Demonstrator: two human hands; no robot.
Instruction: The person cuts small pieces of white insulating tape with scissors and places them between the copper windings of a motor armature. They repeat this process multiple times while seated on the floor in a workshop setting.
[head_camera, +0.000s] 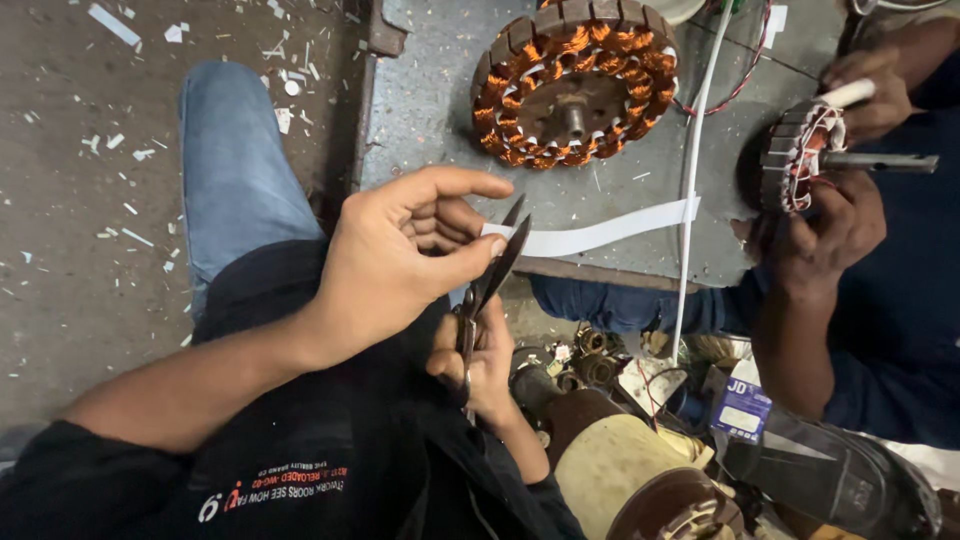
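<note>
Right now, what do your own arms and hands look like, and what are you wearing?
Both are bare: no gloves, rings or watch show. The left hand comes off a long bare forearm, with a black sleeve ending near the elbow. The right hand shows only a short stretch of bare wrist. I wear a black shirt with small red and white print, and blue jeans.
</note>
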